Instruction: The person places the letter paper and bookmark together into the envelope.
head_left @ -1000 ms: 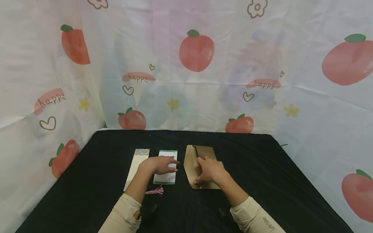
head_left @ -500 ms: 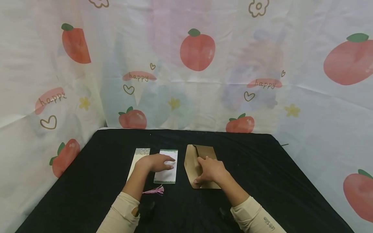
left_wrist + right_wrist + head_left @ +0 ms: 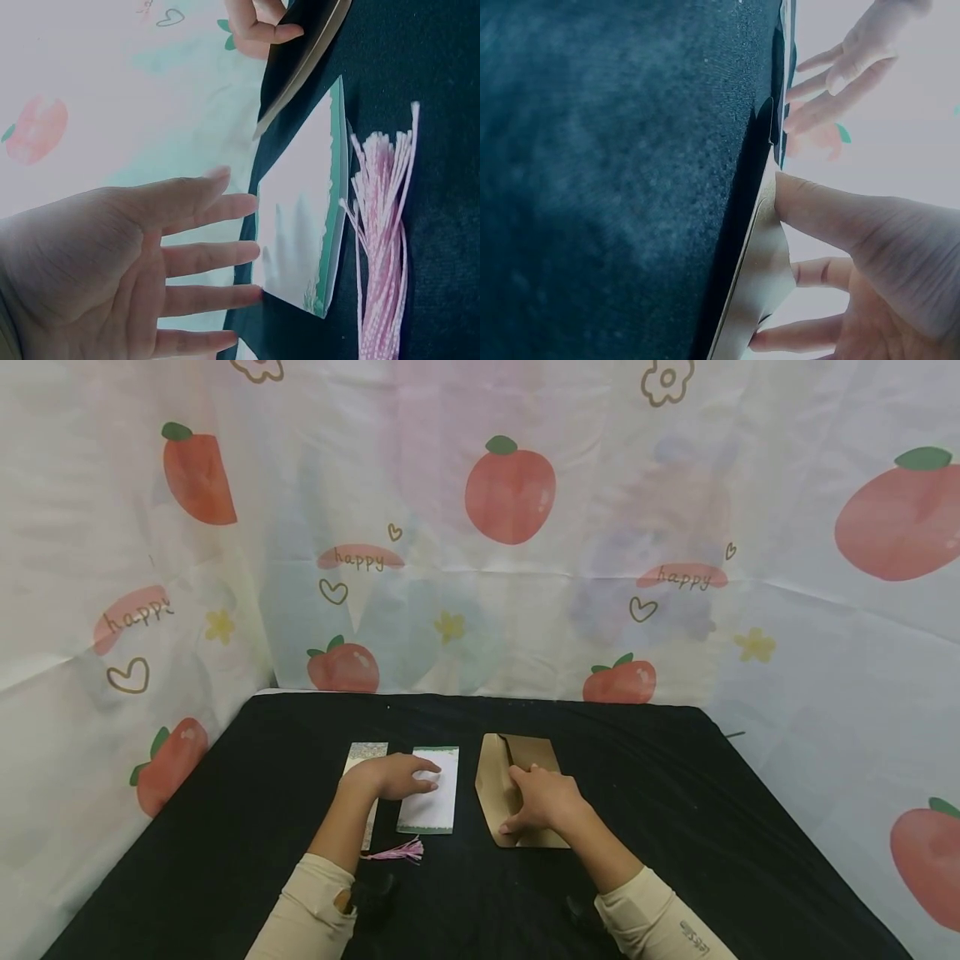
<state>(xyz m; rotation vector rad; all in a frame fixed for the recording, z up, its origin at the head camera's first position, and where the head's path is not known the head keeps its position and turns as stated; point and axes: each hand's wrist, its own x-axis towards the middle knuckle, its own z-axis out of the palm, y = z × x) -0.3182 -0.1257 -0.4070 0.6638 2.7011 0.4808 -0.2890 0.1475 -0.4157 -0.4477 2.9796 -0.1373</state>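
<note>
A brown paper envelope lies on the black cloth, its flap side facing left. My right hand rests on it with thumb and fingers spread; the right wrist view shows the thumb touching the envelope's paper. My left hand hovers over a white card with green borders, fingers straight and holding nothing. In the left wrist view its fingertips overlap the near side of the card. Left of the card, a cream bookmark with a patterned end is mostly hidden under the left hand and forearm.
A pink tassel lies on the cloth in front of the card, large in the left wrist view. Black cloth covers the table. Fruit-printed curtains stand behind it and at both sides.
My left hand has drawn back leftward from the card's right edge, baring more of the card and covering more of the bookmark. The right hand and envelope stay put.
</note>
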